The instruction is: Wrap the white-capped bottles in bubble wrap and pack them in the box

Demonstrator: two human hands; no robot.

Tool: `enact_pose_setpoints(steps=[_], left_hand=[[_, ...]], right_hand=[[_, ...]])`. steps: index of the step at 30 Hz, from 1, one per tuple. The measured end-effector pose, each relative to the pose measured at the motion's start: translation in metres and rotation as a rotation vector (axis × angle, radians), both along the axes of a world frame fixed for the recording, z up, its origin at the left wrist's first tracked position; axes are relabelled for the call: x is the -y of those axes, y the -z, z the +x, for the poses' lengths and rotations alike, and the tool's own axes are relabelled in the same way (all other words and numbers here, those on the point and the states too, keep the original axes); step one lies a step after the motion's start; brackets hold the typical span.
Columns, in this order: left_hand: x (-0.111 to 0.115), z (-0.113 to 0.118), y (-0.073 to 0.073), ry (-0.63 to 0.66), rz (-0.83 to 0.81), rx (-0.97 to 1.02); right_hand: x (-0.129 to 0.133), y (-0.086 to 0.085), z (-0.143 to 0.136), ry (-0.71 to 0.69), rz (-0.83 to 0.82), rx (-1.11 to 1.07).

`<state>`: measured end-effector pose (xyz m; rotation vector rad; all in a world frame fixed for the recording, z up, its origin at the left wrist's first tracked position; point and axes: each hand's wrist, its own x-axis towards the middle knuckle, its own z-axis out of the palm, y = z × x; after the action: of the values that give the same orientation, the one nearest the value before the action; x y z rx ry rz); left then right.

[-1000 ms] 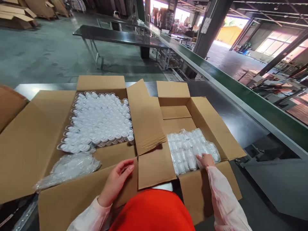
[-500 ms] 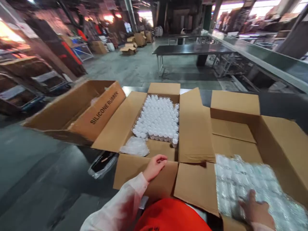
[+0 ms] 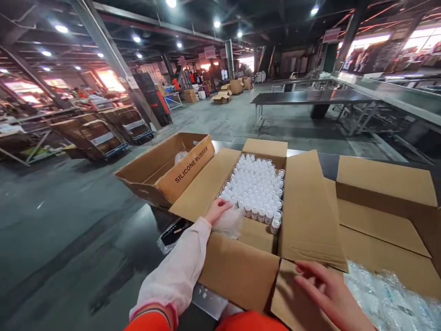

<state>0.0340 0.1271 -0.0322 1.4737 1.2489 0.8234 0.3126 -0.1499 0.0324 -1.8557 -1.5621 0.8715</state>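
Rows of small white-capped bottles point(image 3: 255, 181) fill the back of an open cardboard box point(image 3: 255, 259). At the box's front left corner, my left hand point(image 3: 217, 210) is closed on a crumpled clear plastic bag point(image 3: 230, 224). My right hand point(image 3: 322, 285) hovers over the front flap between the two boxes, fingers apart and holding nothing. To its right, wrapped clear plastic packs point(image 3: 389, 294) lie in a second open box point(image 3: 382, 220).
A box marked SILICONE RUBBER point(image 3: 193, 165) stands at the left, with plastic inside. Black plastic point(image 3: 174, 234) lies beside the middle box. Further off are a dark table point(image 3: 310, 96), a conveyor point(image 3: 386, 89) and loaded carts point(image 3: 99, 133).
The view has swung left and up. My left hand has moved from the front flap to the plastic bag. My right hand has left the wrapped packs and moved left.
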Motion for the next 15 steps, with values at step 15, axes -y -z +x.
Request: enact_pose_setpoints(steps=[15], left_hand=[[0.059, 0.031, -0.016, 0.132, 0.242, 0.190]], right_hand=[[-0.179, 0.061, -0.048, 0.099, 0.101, -0.665]])
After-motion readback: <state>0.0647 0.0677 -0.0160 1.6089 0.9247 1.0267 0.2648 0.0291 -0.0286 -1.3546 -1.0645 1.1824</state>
